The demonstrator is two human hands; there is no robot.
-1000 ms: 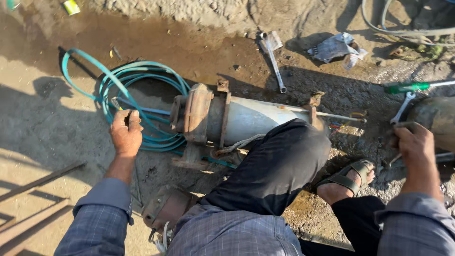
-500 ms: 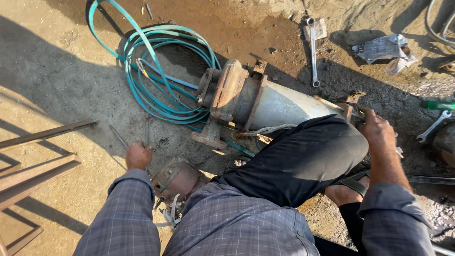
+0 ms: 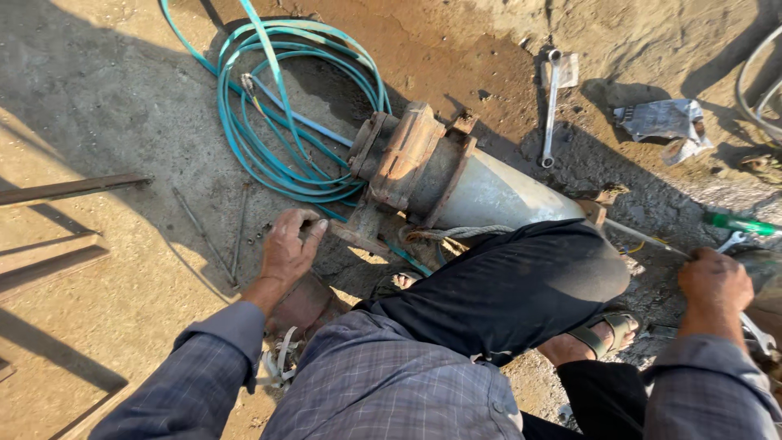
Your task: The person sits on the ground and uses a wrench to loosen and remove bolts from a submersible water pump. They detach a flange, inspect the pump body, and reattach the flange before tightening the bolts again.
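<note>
Left hand [image 3: 289, 248] now nearer pump [image 3: 456, 183]

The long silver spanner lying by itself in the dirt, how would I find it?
Start at the big rusty pump lying across the ground beside the coiled teal hose. Look past its pale cone end, up toward the top of the picture, to the reddish dirt. The spanner lies there alone, long, thin and silvery, pointing up and down, with a crumpled grey rag to its right.
</note>
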